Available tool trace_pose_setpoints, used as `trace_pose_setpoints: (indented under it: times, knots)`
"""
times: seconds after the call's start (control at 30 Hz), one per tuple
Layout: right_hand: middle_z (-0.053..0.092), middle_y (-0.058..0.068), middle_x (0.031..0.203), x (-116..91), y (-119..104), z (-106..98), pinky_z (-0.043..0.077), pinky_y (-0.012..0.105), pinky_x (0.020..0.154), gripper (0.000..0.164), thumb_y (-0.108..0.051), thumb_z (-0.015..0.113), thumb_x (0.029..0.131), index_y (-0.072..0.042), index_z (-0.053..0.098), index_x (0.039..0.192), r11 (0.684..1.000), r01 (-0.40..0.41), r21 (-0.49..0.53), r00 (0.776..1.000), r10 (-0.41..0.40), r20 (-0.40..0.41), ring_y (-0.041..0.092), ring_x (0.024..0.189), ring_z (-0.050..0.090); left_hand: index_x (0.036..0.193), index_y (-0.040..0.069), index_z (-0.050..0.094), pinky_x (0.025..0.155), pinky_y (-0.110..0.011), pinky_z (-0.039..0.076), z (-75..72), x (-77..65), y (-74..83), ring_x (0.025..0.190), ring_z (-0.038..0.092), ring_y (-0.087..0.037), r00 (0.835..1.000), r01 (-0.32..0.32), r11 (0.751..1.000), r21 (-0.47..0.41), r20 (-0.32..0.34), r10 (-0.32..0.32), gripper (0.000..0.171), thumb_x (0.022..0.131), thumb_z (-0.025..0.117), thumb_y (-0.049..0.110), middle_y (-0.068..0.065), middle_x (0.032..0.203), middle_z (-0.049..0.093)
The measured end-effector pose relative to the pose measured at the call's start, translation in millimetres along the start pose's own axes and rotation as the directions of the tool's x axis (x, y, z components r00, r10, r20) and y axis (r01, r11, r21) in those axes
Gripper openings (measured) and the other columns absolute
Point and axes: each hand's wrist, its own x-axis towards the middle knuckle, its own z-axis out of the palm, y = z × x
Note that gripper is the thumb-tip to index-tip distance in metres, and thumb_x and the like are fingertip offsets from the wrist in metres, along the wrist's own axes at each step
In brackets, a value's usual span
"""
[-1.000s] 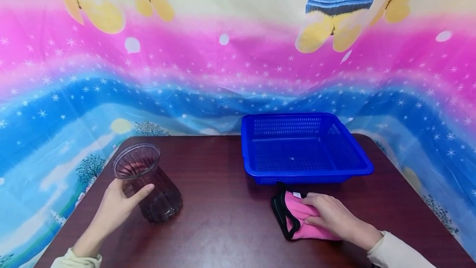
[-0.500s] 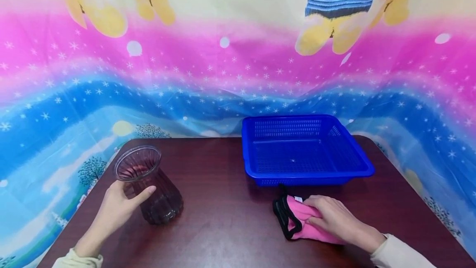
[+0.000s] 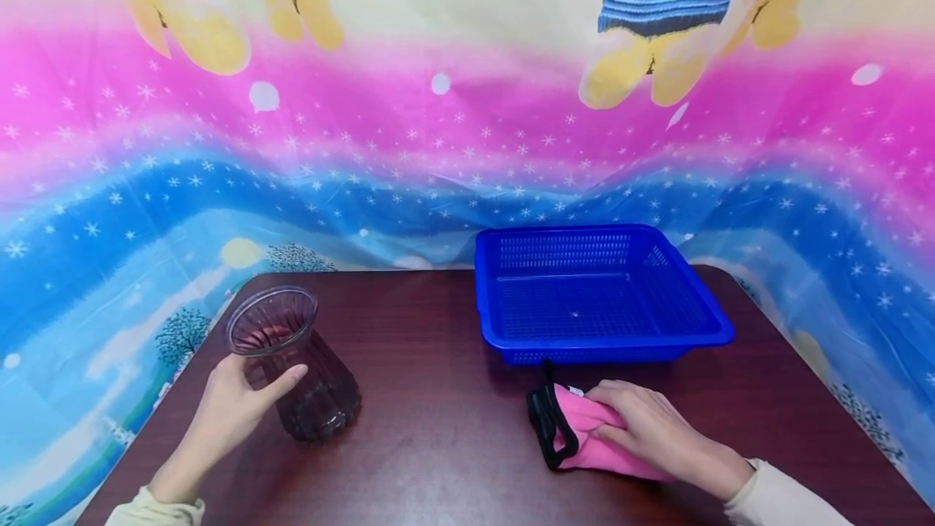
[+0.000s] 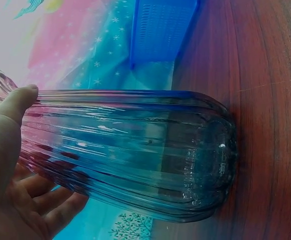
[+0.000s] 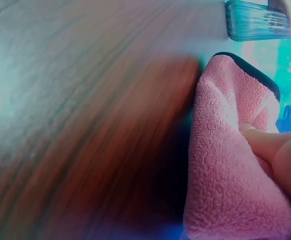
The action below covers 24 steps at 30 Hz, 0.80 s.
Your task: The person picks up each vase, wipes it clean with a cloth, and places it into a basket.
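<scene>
A clear ribbed glass vase (image 3: 317,388) with a flared rim stands on the left of the table. My left hand (image 3: 232,400) grips it just below the rim; in the left wrist view the thumb lies along one side of the glass (image 4: 135,150) and the fingers curl behind it. On the right, my right hand (image 3: 650,420) holds a folded pink cloth (image 3: 584,437) with black edging and a small white tag. In the right wrist view the thumb presses into the fluffy cloth (image 5: 230,165), while the other fingers are hidden.
A blue plastic basket (image 3: 606,343) with perforated walls sits at the back right of the dark reddish-brown table (image 3: 438,461), just beyond the cloth. Behind the table hangs a colourful printed curtain (image 3: 394,136).
The cloth in my right hand has shifted slightly to the left, and its black-edged folds have drawn closer together. My left hand keeps its grip on the vase.
</scene>
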Motion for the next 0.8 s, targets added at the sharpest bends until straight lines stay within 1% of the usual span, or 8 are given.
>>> trace_pose_setpoints:
  times: [0.23, 0.43, 0.8]
  knots:
    - [0.061, -0.021, 0.087, 0.5, -4.9, 1.3, 0.05, 0.025, 0.065, 0.031, -0.025, 0.082, 0.071, -0.025, 0.067, 0.097, 1.0, 0.023, -0.012, 0.999, -0.023, -0.027, -0.003, 0.08, 0.056, 0.117, 0.011, 0.06, 0.074, -0.004, 0.042, 0.1, 0.7, -1.0, 0.083, 0.055, 0.019, 1.0, 0.01, 1.0, 0.003, 0.011, -0.01, 0.043, 0.085, 0.073, 0.036, -0.013, 0.105, 0.074]
    - [0.061, -0.021, 0.088, 0.9, -7.7, 2.2, 0.05, 0.025, 0.066, 0.032, -0.025, 0.082, 0.07, -0.025, 0.067, 0.098, 0.999, 0.042, -0.023, 0.998, -0.043, -0.045, -0.003, 0.081, 0.057, 0.116, 0.011, 0.061, 0.074, -0.004, 0.042, 0.8, 1.0, -2.2, 0.083, 0.055, 0.019, 1.0, 0.005, 1.0, 0.01, 0.004, -0.005, 0.042, 0.085, 0.073, 0.036, -0.013, 0.103, 0.074]
    - [0.06, -0.023, 0.087, 5.2, -15.5, 2.8, 0.048, 0.023, 0.064, 0.032, -0.028, 0.082, 0.07, -0.026, 0.067, 0.098, 0.998, 0.063, -0.022, 0.997, -0.064, -0.043, -0.005, 0.08, 0.054, 0.115, 0.011, 0.061, 0.074, -0.004, 0.042, 0.4, 0.7, -2.4, 0.082, 0.057, 0.017, 1.0, 0.01, 1.0, 0.009, 0.009, -0.01, 0.041, 0.085, 0.073, 0.037, -0.011, 0.101, 0.075]
